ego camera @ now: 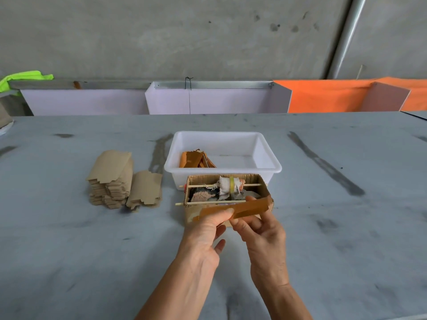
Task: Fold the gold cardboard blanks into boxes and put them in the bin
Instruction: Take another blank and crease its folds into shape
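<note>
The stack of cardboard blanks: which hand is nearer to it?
Left. The left hand is right of the stack of blanks; the right hand is farther right.

A single wide-angle view looks from the person's head, forward and down across the grey worktop [69,239]. Both forearms enter from the bottom edge, close to the lens. The concrete wall [184,38] fills the far upper part of the view.
</note>
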